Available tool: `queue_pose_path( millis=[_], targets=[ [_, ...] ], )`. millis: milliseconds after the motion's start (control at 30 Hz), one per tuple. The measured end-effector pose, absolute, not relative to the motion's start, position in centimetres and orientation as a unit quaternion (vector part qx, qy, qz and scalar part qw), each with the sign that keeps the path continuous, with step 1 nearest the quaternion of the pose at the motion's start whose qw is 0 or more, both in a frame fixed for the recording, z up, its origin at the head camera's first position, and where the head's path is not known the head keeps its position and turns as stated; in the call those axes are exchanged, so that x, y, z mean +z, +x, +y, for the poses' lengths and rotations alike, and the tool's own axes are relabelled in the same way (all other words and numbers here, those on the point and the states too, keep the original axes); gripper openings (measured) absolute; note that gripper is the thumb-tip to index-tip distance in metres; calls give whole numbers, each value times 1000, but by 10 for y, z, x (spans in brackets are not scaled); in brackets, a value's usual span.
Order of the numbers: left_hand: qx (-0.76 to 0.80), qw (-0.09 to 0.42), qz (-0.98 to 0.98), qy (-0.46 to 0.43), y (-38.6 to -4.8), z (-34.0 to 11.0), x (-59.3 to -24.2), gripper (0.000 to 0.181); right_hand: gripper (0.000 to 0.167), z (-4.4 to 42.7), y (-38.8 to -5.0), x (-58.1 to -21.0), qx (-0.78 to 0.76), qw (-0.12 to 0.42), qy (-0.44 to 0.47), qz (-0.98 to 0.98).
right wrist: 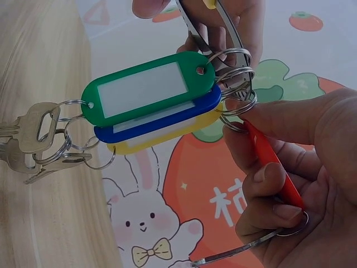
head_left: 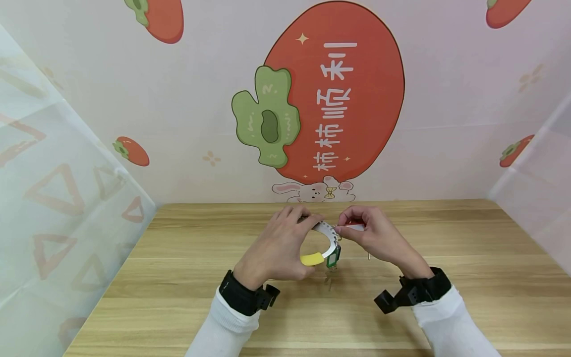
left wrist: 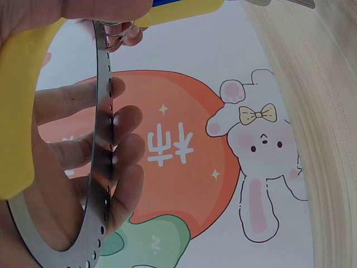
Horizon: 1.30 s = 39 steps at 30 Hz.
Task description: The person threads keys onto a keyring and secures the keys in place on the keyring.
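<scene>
My left hand grips a round metal key holder with small holes along its edge and a yellow handle. Green, blue and yellow key tags hang from it by split rings, with keys at their lower ends. In my right hand a red key tag is pinched, its split ring right at the holder's edge. Whether that ring passes through a hole cannot be made out. Another key dangles from the red tag's other end.
Beneath both hands lies a wood-grain tabletop. Behind it stands a pale backdrop printed with persimmons and rabbits. Pale side panels slope up along the table's left and right. Each wrist wears a black camera strap.
</scene>
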State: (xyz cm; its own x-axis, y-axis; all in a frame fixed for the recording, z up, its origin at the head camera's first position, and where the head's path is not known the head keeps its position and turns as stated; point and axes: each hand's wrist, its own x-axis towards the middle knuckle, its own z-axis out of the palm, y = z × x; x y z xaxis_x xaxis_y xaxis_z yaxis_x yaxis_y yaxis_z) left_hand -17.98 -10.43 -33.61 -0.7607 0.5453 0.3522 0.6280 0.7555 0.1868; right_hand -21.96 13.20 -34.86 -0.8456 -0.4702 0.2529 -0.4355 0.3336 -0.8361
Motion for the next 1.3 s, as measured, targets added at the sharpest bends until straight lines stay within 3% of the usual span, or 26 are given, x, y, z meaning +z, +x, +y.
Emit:
queue_pose_path(
  millis=[700, 1300],
  targets=[
    [-148, 147, -924, -319, -181, -104, -338, 78, 4, 128, -218, -350, -497, 1, -287, 819],
    [-139, 147, -927, -315, -181, -106, -337, 78, 16, 123, -209, -346, -413, -116, -324, 843]
  ],
)
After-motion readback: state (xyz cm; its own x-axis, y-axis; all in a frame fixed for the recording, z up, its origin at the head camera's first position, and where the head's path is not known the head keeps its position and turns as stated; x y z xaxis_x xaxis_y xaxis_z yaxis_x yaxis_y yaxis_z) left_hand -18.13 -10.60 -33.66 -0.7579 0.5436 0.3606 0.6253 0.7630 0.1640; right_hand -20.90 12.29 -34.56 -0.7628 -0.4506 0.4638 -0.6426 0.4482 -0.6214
